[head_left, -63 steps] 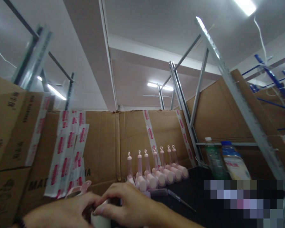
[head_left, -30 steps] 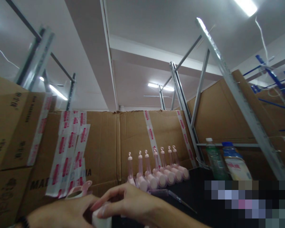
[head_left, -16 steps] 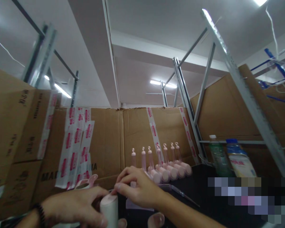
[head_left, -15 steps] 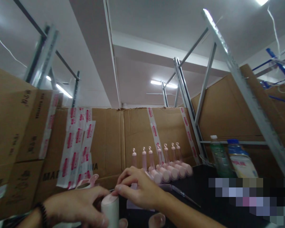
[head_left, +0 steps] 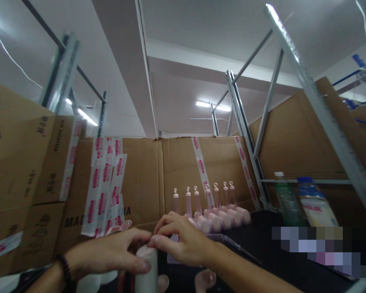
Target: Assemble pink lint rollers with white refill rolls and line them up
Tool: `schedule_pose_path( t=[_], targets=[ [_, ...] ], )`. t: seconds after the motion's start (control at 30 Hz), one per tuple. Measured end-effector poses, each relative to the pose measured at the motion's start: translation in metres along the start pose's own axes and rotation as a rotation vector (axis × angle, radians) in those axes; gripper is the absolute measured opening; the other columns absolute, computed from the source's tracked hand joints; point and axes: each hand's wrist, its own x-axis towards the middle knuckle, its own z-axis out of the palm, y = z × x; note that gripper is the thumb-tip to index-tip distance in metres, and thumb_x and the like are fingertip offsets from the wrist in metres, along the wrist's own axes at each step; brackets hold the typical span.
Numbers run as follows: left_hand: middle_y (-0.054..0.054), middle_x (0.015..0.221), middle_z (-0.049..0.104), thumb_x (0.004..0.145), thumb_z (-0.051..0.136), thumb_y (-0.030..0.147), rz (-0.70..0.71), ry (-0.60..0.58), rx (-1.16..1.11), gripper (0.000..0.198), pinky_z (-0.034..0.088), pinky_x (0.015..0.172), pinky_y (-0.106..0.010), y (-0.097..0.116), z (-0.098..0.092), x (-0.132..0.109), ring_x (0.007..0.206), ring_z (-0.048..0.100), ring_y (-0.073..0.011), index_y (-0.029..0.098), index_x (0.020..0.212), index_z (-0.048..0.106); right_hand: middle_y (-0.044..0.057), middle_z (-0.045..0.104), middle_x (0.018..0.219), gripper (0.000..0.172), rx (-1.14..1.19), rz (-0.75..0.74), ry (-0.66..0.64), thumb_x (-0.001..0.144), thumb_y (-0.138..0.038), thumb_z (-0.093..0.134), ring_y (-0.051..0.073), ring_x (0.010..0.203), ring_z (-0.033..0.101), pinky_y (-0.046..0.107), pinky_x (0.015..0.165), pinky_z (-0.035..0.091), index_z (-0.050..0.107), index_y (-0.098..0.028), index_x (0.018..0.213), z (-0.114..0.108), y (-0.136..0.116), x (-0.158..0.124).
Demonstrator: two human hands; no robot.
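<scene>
My left hand [head_left: 110, 254] is wrapped round an upright white cylinder with a pale pink top [head_left: 148, 268], thumb pressed on its side. My right hand [head_left: 183, 240] curls over the cylinder's top, fingertips pinched at its rim. Behind the hands a row of several pink rollers with clear handles [head_left: 215, 211] lies on the dark table [head_left: 262, 260], leaning against a cardboard wall. More pink round pieces [head_left: 205, 280] lie at the bottom edge near my right forearm.
Taped cardboard boxes [head_left: 116, 183] wall in the table's back and left. A green bottle [head_left: 286, 201] and a blue-capped bottle [head_left: 315, 205] stand at the right, under a slanted metal shelf post [head_left: 317, 110]. A thin tool [head_left: 240, 248] lies on the table.
The view has tilted down a little. The white cylinder has come up between my hands, and my right hand has shifted from its side onto its top.
</scene>
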Motion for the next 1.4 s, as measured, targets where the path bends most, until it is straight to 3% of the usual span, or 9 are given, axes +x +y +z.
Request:
schedule_pose_path(
  t=[0.1,0.23,0.4,0.5,0.6,0.8,0.97,1.1,1.4],
  targets=[
    [0.001,0.087,0.063,0.077,0.068,0.042,0.057,0.001,0.011,0.039,0.052,0.042,-0.019,-0.003,-0.007,0.002,0.062,0.069,-0.0167,0.023,0.11,0.06,0.003,0.068,0.089,0.029,-0.01,0.066,0.063,0.096,-0.032,0.051,0.013,0.086,0.06,0.025,0.079,0.042,0.074,-0.019,0.086,0.002,0.005,0.003],
    [0.0,0.078,0.064,0.083,0.062,0.048,0.107,0.101,-0.018,0.034,0.047,0.038,-0.017,-0.007,-0.019,0.004,0.054,0.066,-0.0145,0.02,0.102,0.059,0.003,0.07,0.084,0.017,-0.131,0.187,0.142,0.087,-0.021,0.058,0.014,0.079,0.061,0.024,0.072,0.042,0.074,-0.016,0.091,0.003,0.02,0.003],
    [0.002,0.067,0.06,0.083,0.058,0.05,0.13,0.405,-0.039,0.036,0.045,0.035,-0.017,-0.009,-0.032,0.009,0.045,0.061,-0.0124,0.017,0.099,0.058,0.004,0.074,0.082,0.017,-0.243,0.133,-0.155,0.077,-0.03,0.069,0.017,0.078,0.064,0.025,0.073,0.044,0.077,-0.018,0.086,0.0,0.031,-0.008],
    [0.005,0.059,0.054,0.082,0.054,0.052,0.11,0.605,-0.095,0.048,0.041,0.03,-0.018,-0.007,-0.035,0.014,0.036,0.055,-0.0119,0.017,0.114,0.056,0.004,0.075,0.081,0.032,-0.228,0.095,-0.347,0.079,-0.047,0.068,0.016,0.073,0.065,0.023,0.066,0.044,0.077,-0.019,0.092,0.003,0.029,-0.012],
    [0.008,0.053,0.048,0.084,0.05,0.051,0.127,0.725,-0.167,0.054,0.035,0.028,-0.017,-0.002,-0.033,0.015,0.031,0.05,-0.0104,0.016,0.126,0.052,0.003,0.074,0.075,0.04,-0.285,0.105,-0.412,0.075,-0.057,0.069,0.016,0.069,0.064,0.022,0.059,0.042,0.078,-0.02,0.089,0.012,0.027,-0.014],
    [0.006,0.059,0.049,0.084,0.049,0.047,0.195,0.845,-0.204,0.049,0.036,0.029,-0.017,0.008,-0.021,0.014,0.035,0.05,-0.0096,0.015,0.121,0.054,0.0,0.068,0.066,0.037,-0.282,0.107,-0.475,0.075,-0.057,0.069,0.014,0.062,0.06,0.022,0.058,0.042,0.076,-0.021,0.078,0.028,0.033,-0.017],
    [0.008,0.054,0.049,0.087,0.046,0.049,0.226,0.836,-0.203,0.046,0.036,0.027,-0.017,0.0,-0.019,0.02,0.033,0.051,-0.0112,0.018,0.12,0.049,-0.002,0.06,0.057,0.036,-0.26,0.238,-0.517,0.065,-0.056,0.075,0.012,0.052,0.053,0.021,0.048,0.037,0.07,-0.02,0.068,0.028,0.026,-0.016],
    [0.01,0.055,0.047,0.088,0.045,0.052,0.274,0.854,-0.227,0.046,0.039,0.026,-0.018,-0.01,-0.019,0.028,0.031,0.049,-0.011,0.02,0.122,0.044,-0.004,0.06,0.061,0.032,-0.162,0.384,-0.359,0.057,-0.044,0.078,0.011,0.05,0.051,0.02,0.041,0.032,0.069,-0.02,0.075,0.02,0.016,-0.014],
    [0.003,0.072,0.052,0.081,0.055,0.048,0.323,0.944,-0.324,0.042,0.048,0.028,-0.025,-0.011,-0.01,0.039,0.048,0.058,-0.0156,0.022,0.113,0.049,-0.001,0.062,0.063,0.016,-0.05,0.431,0.161,0.068,-0.023,0.064,0.01,0.054,0.051,0.019,0.045,0.032,0.065,-0.013,0.081,0.008,0.022,0.0]
  ],
)
